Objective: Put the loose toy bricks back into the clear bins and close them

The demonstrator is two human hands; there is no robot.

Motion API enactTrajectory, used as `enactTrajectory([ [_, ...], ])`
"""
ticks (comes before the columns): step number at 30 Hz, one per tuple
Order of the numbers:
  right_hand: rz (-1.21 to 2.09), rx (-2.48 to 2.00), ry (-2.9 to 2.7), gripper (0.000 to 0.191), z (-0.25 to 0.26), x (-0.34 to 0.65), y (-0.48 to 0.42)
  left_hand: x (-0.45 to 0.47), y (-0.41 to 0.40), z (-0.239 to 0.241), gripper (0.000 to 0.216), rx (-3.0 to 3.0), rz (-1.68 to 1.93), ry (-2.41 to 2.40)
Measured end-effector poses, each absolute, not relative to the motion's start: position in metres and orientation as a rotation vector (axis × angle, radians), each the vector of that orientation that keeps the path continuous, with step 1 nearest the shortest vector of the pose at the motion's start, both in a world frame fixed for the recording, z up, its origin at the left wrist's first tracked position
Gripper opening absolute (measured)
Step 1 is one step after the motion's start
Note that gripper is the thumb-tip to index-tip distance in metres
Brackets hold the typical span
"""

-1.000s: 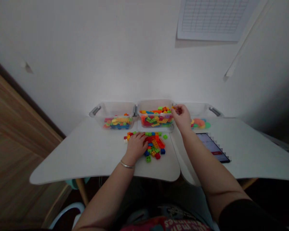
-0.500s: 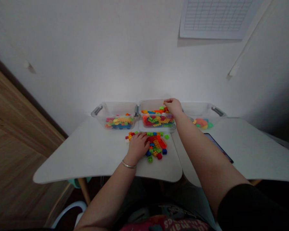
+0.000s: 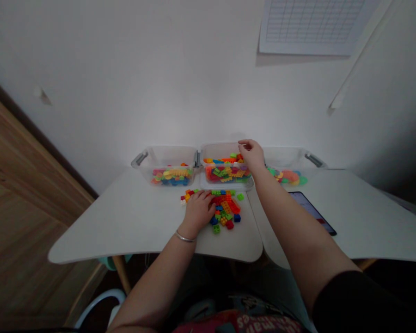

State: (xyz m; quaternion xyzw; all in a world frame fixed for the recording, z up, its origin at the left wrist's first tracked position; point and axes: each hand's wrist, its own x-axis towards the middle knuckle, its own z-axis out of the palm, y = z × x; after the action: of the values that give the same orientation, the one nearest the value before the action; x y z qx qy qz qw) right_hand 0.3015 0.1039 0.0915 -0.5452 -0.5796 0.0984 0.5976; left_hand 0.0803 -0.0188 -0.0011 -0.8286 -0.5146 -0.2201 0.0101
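Observation:
My left hand [image 3: 199, 210] lies with fingers spread over the left side of a pile of colourful toy bricks [image 3: 226, 208] on the white table; its palm is hidden. My right hand [image 3: 251, 152] is above the right end of the middle clear plastic bin [image 3: 215, 150]. Its thumb and fingers are apart, and nothing shows between them. Orange, red, green and blue bricks fill much of that bin. Near the pile's right edge sits a small green brick [image 3: 240, 196].
A left clear bin [image 3: 152, 155] and a right clear bin [image 3: 280, 155] with grey handles hold more coloured pieces. On the right table [image 3: 360, 212], a phone [image 3: 314, 212] lies beside my right forearm. The wall stands right behind the bins.
The small yellow-orange piece at my right fingertips is out of sight, and those fingers have parted. My right hand shifted slightly right; my left hand stayed put.

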Motion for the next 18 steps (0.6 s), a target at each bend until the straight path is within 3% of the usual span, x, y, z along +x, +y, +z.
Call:
enactTrajectory([
  [8,0.043,-1.162,-1.414,0.014,0.057,0.308,0.042,0.080,-0.018,-0.004,0.032,-2.558,-0.679,-1.594],
  [18,0.278,-1.431,-1.710,0.029,-0.031,0.324,0.002,0.082,-0.018,-0.002,0.032,-2.555,-0.660,-1.563],
])
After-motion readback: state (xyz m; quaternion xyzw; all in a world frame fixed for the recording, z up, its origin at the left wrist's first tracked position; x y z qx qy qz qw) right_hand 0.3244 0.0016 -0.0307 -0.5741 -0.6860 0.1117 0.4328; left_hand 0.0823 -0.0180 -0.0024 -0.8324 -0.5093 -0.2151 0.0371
